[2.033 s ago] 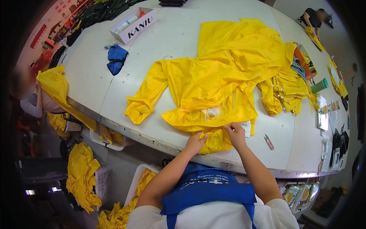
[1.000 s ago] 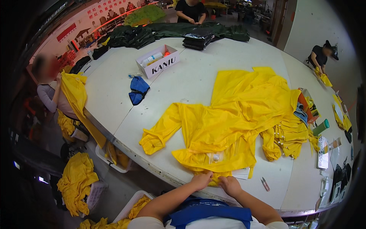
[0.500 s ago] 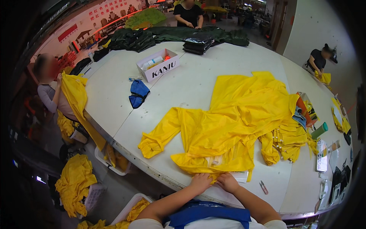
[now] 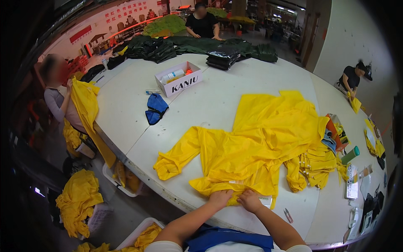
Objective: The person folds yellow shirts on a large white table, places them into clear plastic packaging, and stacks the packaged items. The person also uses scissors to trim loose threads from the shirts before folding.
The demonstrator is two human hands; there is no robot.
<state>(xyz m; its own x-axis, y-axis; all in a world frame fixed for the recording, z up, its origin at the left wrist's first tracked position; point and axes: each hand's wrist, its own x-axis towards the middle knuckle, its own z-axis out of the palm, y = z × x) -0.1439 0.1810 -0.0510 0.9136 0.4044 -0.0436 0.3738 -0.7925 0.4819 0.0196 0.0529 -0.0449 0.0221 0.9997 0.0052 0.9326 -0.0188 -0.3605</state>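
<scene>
Large white worktable (image 4: 235,90) occupies the workshop; pale wall (image 4: 350,38) at right, grey floor (image 4: 54,168) at left, ceiling lights (image 4: 283,9) beyond.

Both hands' fingertips are hidden in the yellow garment (image 4: 256,151); forearms cut off by the lower edge.

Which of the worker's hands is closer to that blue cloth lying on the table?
Left. The left hand sits on the yellow garment's near hem, on the side toward the blue cloth; the right hand is beside it, farther away.
</scene>
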